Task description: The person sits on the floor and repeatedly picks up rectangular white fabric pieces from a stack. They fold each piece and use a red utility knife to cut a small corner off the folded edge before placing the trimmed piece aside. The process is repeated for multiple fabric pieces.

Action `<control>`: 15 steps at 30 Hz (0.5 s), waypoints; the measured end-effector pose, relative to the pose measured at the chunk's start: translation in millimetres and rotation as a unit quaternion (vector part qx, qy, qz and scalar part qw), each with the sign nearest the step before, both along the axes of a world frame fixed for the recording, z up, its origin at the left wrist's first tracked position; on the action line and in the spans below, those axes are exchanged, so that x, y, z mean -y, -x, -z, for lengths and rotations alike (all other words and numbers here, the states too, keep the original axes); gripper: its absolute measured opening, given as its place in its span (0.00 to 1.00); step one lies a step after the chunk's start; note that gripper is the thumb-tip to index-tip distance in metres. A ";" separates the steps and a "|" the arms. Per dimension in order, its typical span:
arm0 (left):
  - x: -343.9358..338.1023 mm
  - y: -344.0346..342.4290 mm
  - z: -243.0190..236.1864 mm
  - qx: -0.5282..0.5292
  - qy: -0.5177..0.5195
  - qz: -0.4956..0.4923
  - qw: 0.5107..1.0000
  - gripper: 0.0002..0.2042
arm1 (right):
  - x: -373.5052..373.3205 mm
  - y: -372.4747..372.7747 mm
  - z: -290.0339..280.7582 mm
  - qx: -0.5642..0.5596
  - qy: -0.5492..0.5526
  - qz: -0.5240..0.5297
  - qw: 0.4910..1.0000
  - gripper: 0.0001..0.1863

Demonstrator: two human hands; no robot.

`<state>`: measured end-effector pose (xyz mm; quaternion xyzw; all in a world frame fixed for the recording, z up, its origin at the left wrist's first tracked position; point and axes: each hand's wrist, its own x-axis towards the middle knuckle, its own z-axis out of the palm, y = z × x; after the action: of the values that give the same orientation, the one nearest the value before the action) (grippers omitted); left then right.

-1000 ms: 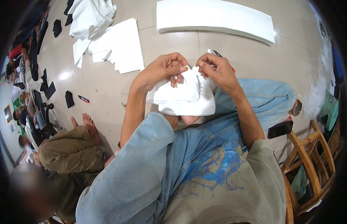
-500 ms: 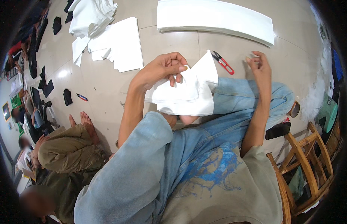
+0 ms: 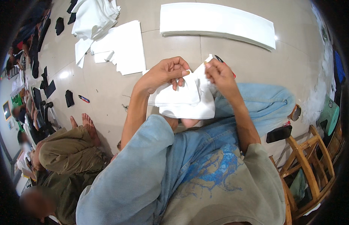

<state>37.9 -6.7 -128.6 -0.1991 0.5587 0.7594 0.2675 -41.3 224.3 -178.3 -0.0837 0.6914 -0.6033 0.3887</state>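
Note:
A piece of white fabric [image 3: 178, 94] hangs in front of me, over my bare feet. My left hand [image 3: 167, 74] pinches its upper edge between thumb and fingers. At the fabric's raised right corner, my right hand [image 3: 222, 74] has its fingertips closed on the cloth. Behind that hand lie small red-handled thread snips [image 3: 233, 75] on the floor, mostly hidden by it.
A long folded stack of white cloth [image 3: 219, 24] lies ahead on the tiled floor. More white pieces [image 3: 125, 48] are piled at far left. A person in brown trousers [image 3: 67, 148] sits at my left. A wooden chair [image 3: 307, 165] and a dark phone-like object [image 3: 278, 134] are at right.
My right hand has moved left from beyond the snips and closed on the fabric's corner. My left hand keeps its pinch on the cloth.

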 end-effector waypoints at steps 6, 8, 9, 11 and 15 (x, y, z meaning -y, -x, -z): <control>-3.1 -0.5 -4.3 -0.011 0.008 -0.006 1.000 0.16 | -26.8 29.6 -9.4 -0.294 -0.238 0.014 0.925 0.14; -3.4 1.3 -6.4 -0.021 0.024 0.017 0.999 0.17 | -32.3 25.8 7.7 -0.428 -0.235 -0.007 0.873 0.13; -2.0 1.8 -4.7 -0.022 0.031 0.035 0.999 0.17 | -34.9 23.0 17.4 -0.491 -0.232 -0.017 0.839 0.14; -2.0 3.3 -3.1 -0.011 0.040 0.051 0.998 0.17 | -34.0 17.8 25.6 -0.436 -0.267 -0.052 0.858 0.13; -2.8 5.1 -3.2 0.013 0.055 0.052 0.997 0.16 | -27.3 20.4 19.6 -0.287 -0.263 0.014 0.921 0.12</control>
<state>32.8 -3.9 -125.4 -0.1935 0.6055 0.7102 0.3024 -61.7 251.6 -197.9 -0.1382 0.9082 -0.3551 0.1730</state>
